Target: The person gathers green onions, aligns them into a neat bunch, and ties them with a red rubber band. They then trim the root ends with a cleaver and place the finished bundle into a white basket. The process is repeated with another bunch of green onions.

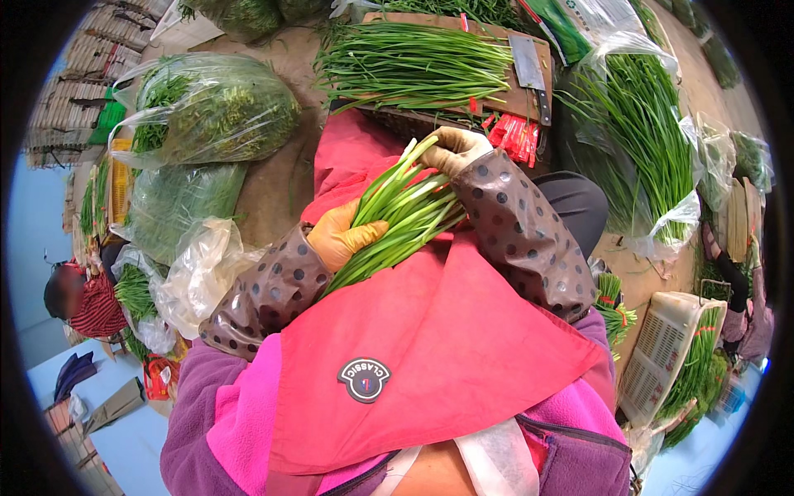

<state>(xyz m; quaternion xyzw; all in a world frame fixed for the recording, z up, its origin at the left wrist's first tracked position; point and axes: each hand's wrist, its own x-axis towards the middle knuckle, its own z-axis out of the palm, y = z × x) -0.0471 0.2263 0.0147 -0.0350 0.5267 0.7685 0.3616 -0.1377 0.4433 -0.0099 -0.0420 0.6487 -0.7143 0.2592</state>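
Observation:
A bunch of garlic chives lies aslant over my lap, its pale cut ends pointing up and to the right. Around its middle, my left hand, in an orange-tan rubber glove, keeps its grip with the thumb on top. My right hand, in a paler, soiled glove, has its curled fingers at the upper stem ends; the fingertips are partly hidden. Just ahead, more garlic chives are spread on a wooden cutting board. A cleaver rests at the board's right side, near red plastic strips.
Clear plastic bags of greens stand at left. An open bag of long chives is at right. A white plastic crate sits lower right beside tied bundles. Another person works at far left, one more at far right.

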